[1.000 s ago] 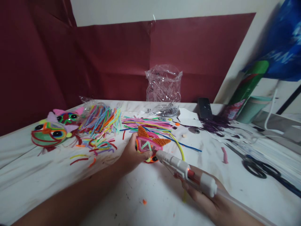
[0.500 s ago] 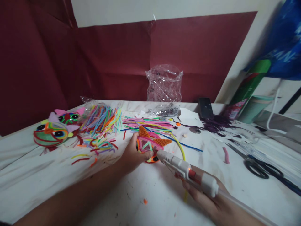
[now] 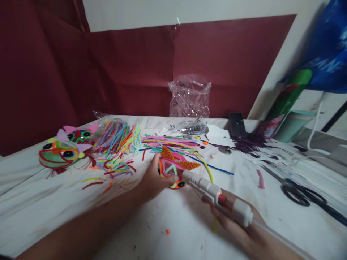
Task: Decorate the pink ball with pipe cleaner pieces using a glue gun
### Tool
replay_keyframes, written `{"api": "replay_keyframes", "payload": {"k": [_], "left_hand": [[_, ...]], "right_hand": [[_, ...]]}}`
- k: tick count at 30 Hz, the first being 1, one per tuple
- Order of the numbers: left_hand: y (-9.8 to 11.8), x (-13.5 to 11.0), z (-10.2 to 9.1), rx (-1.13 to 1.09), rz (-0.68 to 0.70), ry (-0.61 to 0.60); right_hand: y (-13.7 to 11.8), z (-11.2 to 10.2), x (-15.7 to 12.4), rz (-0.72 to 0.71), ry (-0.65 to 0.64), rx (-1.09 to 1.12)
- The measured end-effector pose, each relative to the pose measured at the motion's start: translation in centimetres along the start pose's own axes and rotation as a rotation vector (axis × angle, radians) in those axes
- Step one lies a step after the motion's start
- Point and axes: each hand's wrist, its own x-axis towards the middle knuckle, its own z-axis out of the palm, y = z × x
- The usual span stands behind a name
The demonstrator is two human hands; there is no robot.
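My left hand [image 3: 153, 178] grips a small colourful pipe-cleaner cat face [image 3: 173, 168] with orange ears, holding it on the white table [image 3: 54, 202]. My right hand [image 3: 238, 227] is wrapped round a white glue gun [image 3: 217, 196] whose nozzle touches the lower right edge of the cat face. A long yellow pipe cleaner [image 3: 207, 168] curves just behind the gun's tip.
Two finished cat faces [image 3: 58, 153] lie at the far left beside a heap of cut pipe cleaners [image 3: 116, 139]. A clear plastic bag [image 3: 189, 95] stands at the back. Black scissors [image 3: 298, 193] lie at the right, near a dark phone [image 3: 236, 124] and purple scraps.
Both hands, the cat face and the glue gun have shifted slightly right; the nozzle stays against the cat face.
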Motion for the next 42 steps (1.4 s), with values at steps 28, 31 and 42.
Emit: {"api": "replay_keyframes", "payload": {"k": [28,31,42], "left_hand": [[-0.25,0.01,0.02,-0.043,-0.002,-0.014],[-0.27,0.04,0.01,-0.038,0.006,-0.011],[-0.56,0.08,-0.11,-0.035,0.033,-0.033]], "right_hand": [[-0.24,-0.61,0.27,0.055,-0.066,0.035],[-0.21,-0.51,0.29,0.073,-0.092,0.051],[-0.06,-0.56,0.58,0.063,-0.12,0.054]]}}
